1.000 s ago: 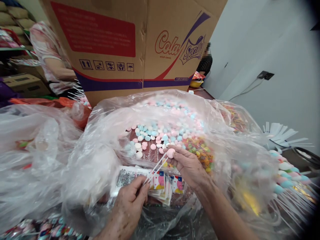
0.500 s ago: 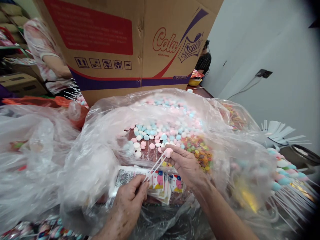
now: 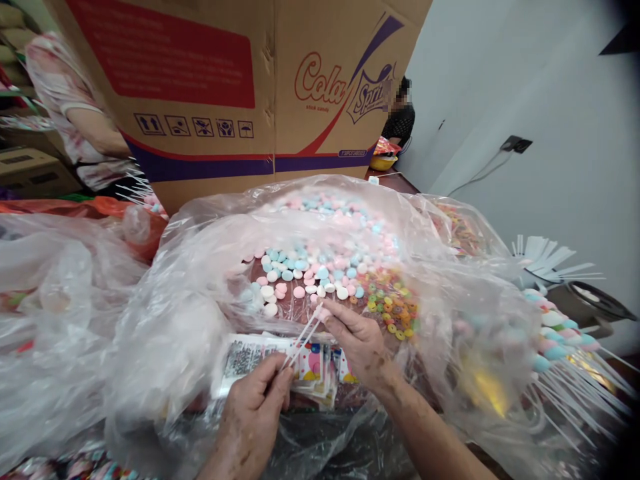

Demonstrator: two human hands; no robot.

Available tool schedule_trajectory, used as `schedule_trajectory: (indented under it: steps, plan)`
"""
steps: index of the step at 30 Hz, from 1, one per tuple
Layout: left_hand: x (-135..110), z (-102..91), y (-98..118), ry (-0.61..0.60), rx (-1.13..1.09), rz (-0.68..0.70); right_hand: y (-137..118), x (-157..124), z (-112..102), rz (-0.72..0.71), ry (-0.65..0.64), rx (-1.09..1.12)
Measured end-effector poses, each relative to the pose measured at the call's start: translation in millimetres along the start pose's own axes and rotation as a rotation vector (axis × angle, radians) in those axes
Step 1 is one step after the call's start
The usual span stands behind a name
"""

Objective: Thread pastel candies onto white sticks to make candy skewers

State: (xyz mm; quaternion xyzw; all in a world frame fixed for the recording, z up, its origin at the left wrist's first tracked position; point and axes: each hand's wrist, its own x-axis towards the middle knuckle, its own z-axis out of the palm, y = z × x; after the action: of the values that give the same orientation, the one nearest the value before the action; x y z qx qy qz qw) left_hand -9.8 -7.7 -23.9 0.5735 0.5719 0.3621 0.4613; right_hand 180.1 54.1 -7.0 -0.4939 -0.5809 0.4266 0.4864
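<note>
My left hand (image 3: 255,407) pinches the lower ends of a few thin white sticks (image 3: 302,338) that slant up to the right. At the sticks' upper ends, my right hand (image 3: 356,340) has its fingers closed on a pink candy (image 3: 323,314), mostly hidden now. Both hands hover over a stack of printed wrappers (image 3: 280,363) lying in an open clear plastic bag (image 3: 190,313). Just beyond lie many pink, blue and white round candies (image 3: 305,267) and a patch of small multicoloured ring candies (image 3: 393,310).
A large cardboard box (image 3: 225,93) stands behind the bag. Another crumpled plastic bag (image 3: 55,313) lies at left. Finished candy sticks (image 3: 560,340) fan out at right beside a grey wall. A person in a patterned top (image 3: 70,93) sits at back left, another at back right.
The pink candy in my right hand has moved down onto the stick tips and is less visible. The view has shifted slightly; my left hand keeps its hold.
</note>
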Motion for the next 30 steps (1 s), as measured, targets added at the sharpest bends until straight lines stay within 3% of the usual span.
schedule_trajectory:
  steps: [11, 17, 19, 21, 23, 24, 27, 30]
  plan:
    - [-1, -3.1, -2, 0.051, -0.037, -0.031, -16, -15, 11, -0.368, -0.135, -0.353]
    - [1, 2.1, 5, 0.045, -0.125, -0.042, -25, -24, 18, -0.380, -0.270, -0.393]
    - [3, -0.3, 6, 0.015, -0.138, -0.036, -25, -22, 5, -0.314, -0.238, -0.370]
    - [4, -3.4, 7, 0.012, -0.144, -0.018, -20, -18, -19, -0.241, -0.071, -0.415]
    - [4, -5.6, 7, 0.024, -0.142, 0.000, -12, -13, -47, -0.197, 0.108, -0.607]
    - [3, -6.1, 7, 0.029, -0.142, 0.005, -8, -12, -60, -0.192, 0.129, -0.737]
    - [2, -4.8, 7, 0.025, -0.169, 0.002, 3, -14, -83, -0.104, -0.013, -1.073]
    - [1, -2.6, 9, 0.013, -0.202, -0.021, 7, -20, -83, -0.038, -0.147, -1.246]
